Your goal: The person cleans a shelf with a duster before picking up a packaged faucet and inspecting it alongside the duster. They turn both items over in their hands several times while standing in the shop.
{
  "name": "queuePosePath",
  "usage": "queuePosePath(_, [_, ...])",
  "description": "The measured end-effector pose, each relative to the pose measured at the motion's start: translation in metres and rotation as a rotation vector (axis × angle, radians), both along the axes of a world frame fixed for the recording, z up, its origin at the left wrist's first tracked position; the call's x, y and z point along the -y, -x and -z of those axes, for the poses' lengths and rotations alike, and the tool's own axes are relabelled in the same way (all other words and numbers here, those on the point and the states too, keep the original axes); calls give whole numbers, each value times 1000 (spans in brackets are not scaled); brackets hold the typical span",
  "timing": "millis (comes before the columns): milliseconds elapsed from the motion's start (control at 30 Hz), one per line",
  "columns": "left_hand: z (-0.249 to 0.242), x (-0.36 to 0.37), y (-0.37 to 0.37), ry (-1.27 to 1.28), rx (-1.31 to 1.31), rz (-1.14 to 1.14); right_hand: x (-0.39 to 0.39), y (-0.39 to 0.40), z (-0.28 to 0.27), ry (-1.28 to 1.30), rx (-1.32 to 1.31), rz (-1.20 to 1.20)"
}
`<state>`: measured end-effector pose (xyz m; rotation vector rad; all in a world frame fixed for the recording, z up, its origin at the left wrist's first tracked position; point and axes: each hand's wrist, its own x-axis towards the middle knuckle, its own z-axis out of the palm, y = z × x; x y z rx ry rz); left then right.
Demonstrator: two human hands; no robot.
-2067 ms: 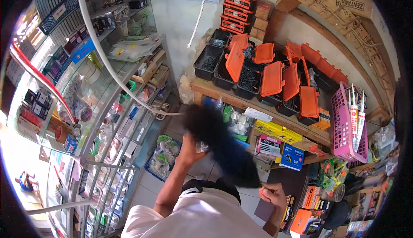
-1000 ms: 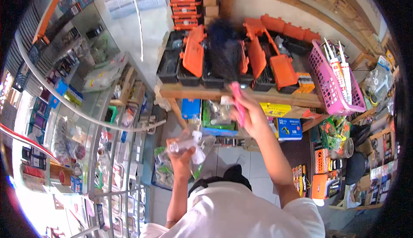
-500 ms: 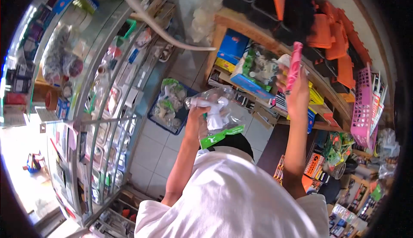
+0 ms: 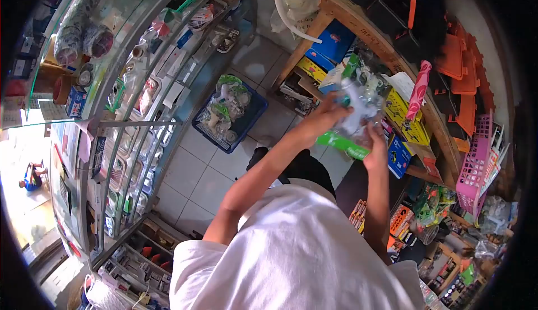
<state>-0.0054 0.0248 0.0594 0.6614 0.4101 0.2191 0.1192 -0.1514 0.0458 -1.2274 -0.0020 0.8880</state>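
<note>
My left hand (image 4: pixel 322 120) grips the upper left part of a clear plastic bag (image 4: pixel 358 114) with a green label band and white items inside. On the bag's right side, my right hand (image 4: pixel 376 146) holds its edge, fingers closed on the plastic. Beyond my hands, a pink wrapped roll (image 4: pixel 419 90) leans at the front of the wooden shelf. A blue basket (image 4: pixel 246 126) on the tiled floor holds several similar bags with green labels.
Glass display shelves (image 4: pixel 140 124) run along the left. The wooden shelf (image 4: pixel 370 27) with boxes stands ahead, with orange-and-black bins (image 4: pixel 464 74) above. A pink basket (image 4: pixel 473 164) is at right. A person (image 4: pixel 32 178) is far left outside.
The bag and my left hand have moved right and up. My right hand has let go of the pink roll, which now rests at the shelf, and has taken hold of the bag.
</note>
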Motion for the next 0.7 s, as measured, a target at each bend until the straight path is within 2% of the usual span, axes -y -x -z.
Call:
queuePosePath(67, [-5,-8,-17,-274,-13,209,-7,-19,-15,-66,131,86])
queuePosePath(100, [-6,-10,-26,-273,-11,204,1,-35,-16,-67,86,71])
queuePosePath(167, [-8,-11,-46,-157,58,310,1,-60,-16,44,101,209])
queuePosePath(200, [-3,-10,-59,-201,38,280,3,-73,-10,41,105,206])
queuePosePath(267, [13,-6,-81,-166,83,231,5,-94,5,-128,141,262])
queuePosePath(300, [21,-3,-91,-129,126,184,3,-104,9,-132,145,256])
queuePosePath(367, [37,5,-115,-47,158,109,-3,-122,16,-39,337,298])
queuePosePath(433, [48,10,-138,287,294,47,-9,-143,14,-91,310,278])
queuePosePath(500, [52,10,-160,277,299,25,-31,-138,-16,78,125,465])
queuePosePath(600, [48,11,-183,394,352,-110,-46,-164,-14,55,167,450])
queuePosePath(700, [49,11,-201,390,351,-236,-56,-184,-7,43,207,437])
